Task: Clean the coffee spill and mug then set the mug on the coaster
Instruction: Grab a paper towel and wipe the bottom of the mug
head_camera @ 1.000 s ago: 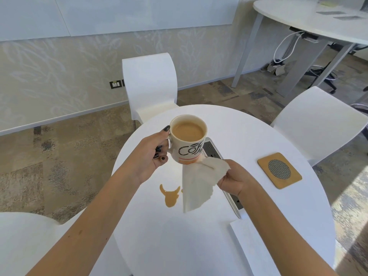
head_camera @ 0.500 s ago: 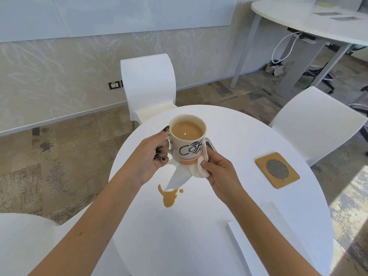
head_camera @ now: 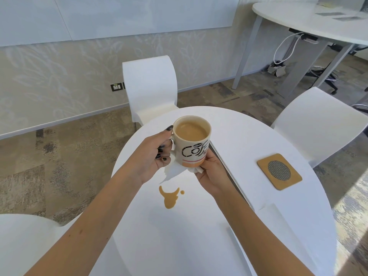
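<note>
- Left hand (head_camera: 153, 156) curled tight round the handle of the cream ceramic mug with black "Coff" lettering (head_camera: 192, 142), held upright above the round white table (head_camera: 199, 246), mouth up, full of milky coffee
- tan coffee spill (head_camera: 170, 198) on the table just below the mug
- right hand (head_camera: 212, 172) cupped, pressing a white paper napkin (head_camera: 175, 171) against the mug's base
- square cork coaster with round mesh centre (head_camera: 279, 171) well off to the right

Cream ceramic mug (head_camera: 194, 145), black lettering, orange band near base: upright, nearly full of milky coffee, held above the table. White paper napkin (head_camera: 175, 171): pressed under the mug's base, one corner hanging. Tan coffee spill (head_camera: 170, 198): small splayed puddle on white tabletop. Square cork coaster (head_camera: 279, 171), round mesh centre: flat, well right.
</note>
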